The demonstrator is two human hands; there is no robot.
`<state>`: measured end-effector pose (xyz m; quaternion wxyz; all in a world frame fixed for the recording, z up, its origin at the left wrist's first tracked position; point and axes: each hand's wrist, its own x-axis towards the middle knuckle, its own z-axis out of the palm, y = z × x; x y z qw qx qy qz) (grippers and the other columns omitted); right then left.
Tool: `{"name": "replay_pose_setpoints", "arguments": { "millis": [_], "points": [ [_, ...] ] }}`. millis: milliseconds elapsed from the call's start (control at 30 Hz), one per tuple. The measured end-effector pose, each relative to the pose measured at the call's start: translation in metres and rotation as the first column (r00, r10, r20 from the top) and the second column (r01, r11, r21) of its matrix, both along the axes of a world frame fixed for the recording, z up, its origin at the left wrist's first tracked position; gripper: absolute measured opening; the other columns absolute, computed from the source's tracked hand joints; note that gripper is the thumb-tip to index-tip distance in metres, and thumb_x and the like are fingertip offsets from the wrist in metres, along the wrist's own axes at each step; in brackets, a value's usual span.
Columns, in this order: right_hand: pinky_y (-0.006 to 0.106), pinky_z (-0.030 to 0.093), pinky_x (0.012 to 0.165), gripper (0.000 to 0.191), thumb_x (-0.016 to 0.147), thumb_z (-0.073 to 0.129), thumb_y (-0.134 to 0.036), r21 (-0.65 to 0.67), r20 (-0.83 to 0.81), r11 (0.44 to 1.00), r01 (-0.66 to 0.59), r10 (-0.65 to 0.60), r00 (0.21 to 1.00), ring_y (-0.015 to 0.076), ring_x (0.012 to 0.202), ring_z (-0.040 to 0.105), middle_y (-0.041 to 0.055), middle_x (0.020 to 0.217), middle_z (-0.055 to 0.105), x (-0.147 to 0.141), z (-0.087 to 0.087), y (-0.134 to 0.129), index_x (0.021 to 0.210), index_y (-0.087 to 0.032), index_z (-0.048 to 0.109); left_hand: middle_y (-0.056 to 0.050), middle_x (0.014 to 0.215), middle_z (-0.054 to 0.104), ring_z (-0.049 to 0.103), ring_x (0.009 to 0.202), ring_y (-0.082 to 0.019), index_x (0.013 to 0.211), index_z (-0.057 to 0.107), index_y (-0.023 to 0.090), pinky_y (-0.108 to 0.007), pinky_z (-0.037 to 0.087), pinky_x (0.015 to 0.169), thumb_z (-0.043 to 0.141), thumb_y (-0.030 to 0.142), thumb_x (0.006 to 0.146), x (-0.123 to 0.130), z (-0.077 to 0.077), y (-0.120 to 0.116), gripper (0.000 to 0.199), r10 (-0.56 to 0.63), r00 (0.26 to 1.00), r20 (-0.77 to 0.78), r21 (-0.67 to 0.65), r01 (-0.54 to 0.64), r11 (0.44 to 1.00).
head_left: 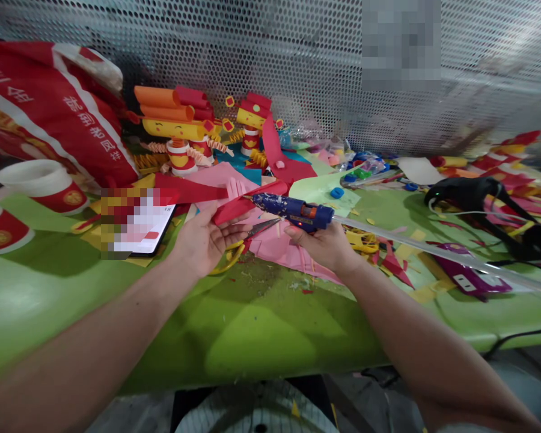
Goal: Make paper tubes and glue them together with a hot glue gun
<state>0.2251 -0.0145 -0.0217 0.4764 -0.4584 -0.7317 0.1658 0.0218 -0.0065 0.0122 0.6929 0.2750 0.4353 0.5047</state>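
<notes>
Pinched between the thumb and fingers of the left hand [206, 239], a piece of red paper [228, 211] sits up over the middle of the green table [297, 325], and the right hand [323, 245] is wrapped around a blue glue gun [293, 210], nozzle pointing at that red paper. Does the tip touch? I cannot tell from here.

Now we sweep from the left: paper cups [54, 191], then a phone [155, 234], and behind it the paper figures [175, 129] with rolled hats, yellow faces and pleated arms. Those look largely put together, I'd say (one at the back is half hidden, so no verdict on it).

Into the middle we go, and the red paper is in the hand, not on a figure, so I judge this piece unfinished. Scissors [267, 227] lie close by the left fingers, over pink paper [293, 255] that seems to be loose stock, with trimmings scattered in front.

Over on the right, past the long clear glue stick [415, 243] poking out of the gun, more red and yellow paper [500, 159] is heaped up: plenty of material left, by the look of it.
</notes>
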Motion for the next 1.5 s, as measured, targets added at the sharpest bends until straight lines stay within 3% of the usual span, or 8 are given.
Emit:
{"name": "replay_pose_setpoints", "arguments": {
  "millis": [100, 367, 567, 767, 967, 1100, 1267, 1500],
  "points": [
    [0.034, 0.054, 0.070, 0.030, 0.077, 0.058, -0.049, 0.000, -0.008, 1.000, -0.021, 0.021, 1.000, 0.0200, 0.076, 0.064, 0.0040, 0.077, 0.067, 0.000, 0.004, 0.000, 0.082, -0.021, 0.064, -0.013, 0.076, 0.071, 0.066, 0.062, -0.017, 0.088, 0.066, 0.006, -0.027, 0.055, 0.061, 0.037, 0.029, 0.091, 0.000, 0.000, 0.000, 0.037, 0.000, 1.000, -0.003, 0.001, 0.000, 1.000],
    [0.030, 0.053, 0.060, 0.029, 0.074, 0.061, -0.049, -0.001, -0.017, 0.998, 0.064, -0.064, 0.998, 0.0168, 0.064, 0.060, 0.0013, 0.070, 0.066, 0.001, 0.003, 0.001, 0.078, -0.021, 0.065, -0.013, 0.077, 0.072, 0.066, 0.062, -0.016, 0.088, 0.067, 0.007, -0.027, 0.056, 0.061, 0.038, 0.029, 0.090, -0.001, -0.002, 0.001, 0.036, -0.004, 1.000, 0.006, 0.006, 0.004, 1.000],
    [0.037, 0.055, 0.071, 0.029, 0.075, 0.059, -0.048, -0.020, -0.013, 1.000, -0.013, 0.013, 1.000, 0.0212, 0.077, 0.064, 0.0044, 0.079, 0.068, -0.001, 0.006, -0.001, 0.082, -0.020, 0.062, -0.013, 0.076, 0.072, 0.067, 0.064, -0.017, 0.092, 0.066, 0.007, -0.028, 0.056, 0.061, 0.037, 0.029, 0.091, 0.000, 0.000, 0.000, 0.037, -0.004, 1.000, -0.007, -0.004, 0.004, 1.000],
    [0.036, 0.054, 0.067, 0.029, 0.075, 0.060, -0.047, -0.009, -0.016, 1.000, -0.005, 0.005, 1.000, 0.0204, 0.074, 0.063, 0.0052, 0.081, 0.067, 0.001, 0.002, 0.001, 0.086, -0.020, 0.062, -0.014, 0.078, 0.071, 0.066, 0.062, -0.017, 0.087, 0.066, 0.005, -0.028, 0.055, 0.061, 0.036, 0.028, 0.091, -0.001, 0.000, 0.000, 0.038, -0.015, 1.000, -0.001, 0.018, 0.015, 1.000],
    [0.027, 0.046, 0.046, 0.031, 0.071, 0.063, -0.050, 0.005, -0.067, 0.990, 0.143, -0.143, 0.988, 0.0127, 0.046, 0.051, -0.0022, 0.049, 0.054, 0.007, 0.008, 0.002, 0.065, -0.021, 0.058, -0.011, 0.072, 0.070, 0.067, 0.065, -0.018, 0.086, 0.063, 0.008, -0.029, 0.055, 0.063, 0.038, 0.027, 0.089, -0.001, -0.001, 0.002, 0.031, 0.058, 0.998, 0.010, 0.019, -0.058, 0.998],
    [0.023, 0.040, 0.039, 0.037, 0.071, 0.062, -0.054, -0.152, -0.270, 0.969, 0.193, -0.229, 0.935, 0.0087, 0.037, 0.045, -0.0044, 0.044, 0.048, 0.017, 0.017, 0.007, 0.060, -0.020, 0.053, -0.008, 0.071, 0.068, 0.066, 0.065, -0.017, 0.084, 0.061, 0.011, -0.029, 0.053, 0.065, 0.045, 0.024, 0.086, -0.001, -0.001, 0.003, 0.020, 0.083, 0.996, 0.035, 0.033, -0.084, 0.996],
    [0.021, 0.044, 0.037, 0.037, 0.070, 0.063, -0.054, -0.344, -0.530, 0.918, 0.200, -0.365, 0.766, 0.0090, 0.039, 0.054, -0.0006, 0.059, 0.062, 0.044, 0.021, 0.022, 0.073, -0.018, 0.054, -0.004, 0.068, 0.068, 0.064, 0.067, -0.014, 0.077, 0.062, 0.015, -0.028, 0.052, 0.070, 0.056, 0.014, 0.075, -0.002, -0.003, 0.004, 0.006, 0.101, 0.995, -0.007, 0.076, -0.101, 0.992],
    [0.019, 0.043, 0.030, 0.024, 0.074, 0.066, -0.036, -0.646, -0.434, 0.711, 0.278, -0.642, 0.632, 0.0066, 0.031, 0.045, -0.0036, 0.048, 0.056, 0.084, 0.023, 0.033, 0.068, -0.017, 0.053, -0.001, 0.063, 0.067, 0.063, 0.062, -0.013, 0.070, 0.062, 0.015, -0.026, 0.051, 0.066, 0.057, 0.011, 0.073, -0.002, -0.006, 0.003, 0.007, 0.107, 0.994, -0.019, 0.154, -0.103, 0.983]
  ]
}}
